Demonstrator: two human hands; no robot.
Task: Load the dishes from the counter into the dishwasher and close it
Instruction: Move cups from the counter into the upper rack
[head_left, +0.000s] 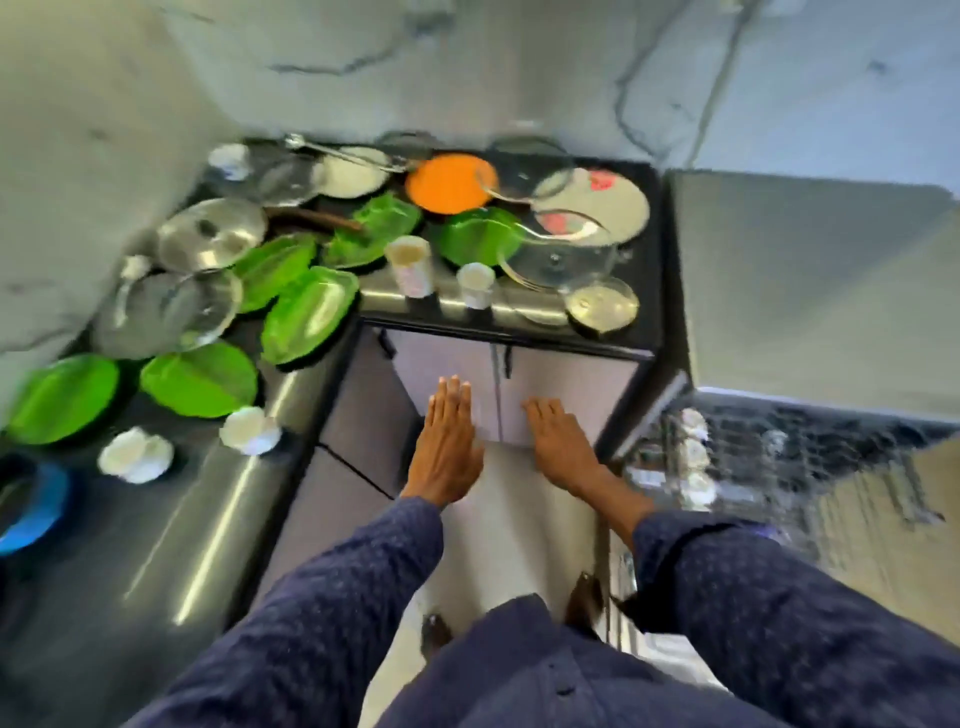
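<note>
Blue sleeves (332, 597) reach forward at lower centre; left hand (447, 441) and right hand (558, 441) hover flat-fingered, holding nothing, seemingly between loads; green plates (200, 379) crowd the counter (218, 519) at left; dishwasher (779, 457) stands open at right.

The bench (171, 530) is dark and glossy, streaked with reflections. Green plates (200, 378) look like shiny plastic, the lids (210, 235) polished metal or clear glass. Sleeves (332, 613) are matt dotted cloth.

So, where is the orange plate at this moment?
In the head view the orange plate lies at the back of the counter, centre of the picture, behind two green plates and left of a glass lid.
</note>
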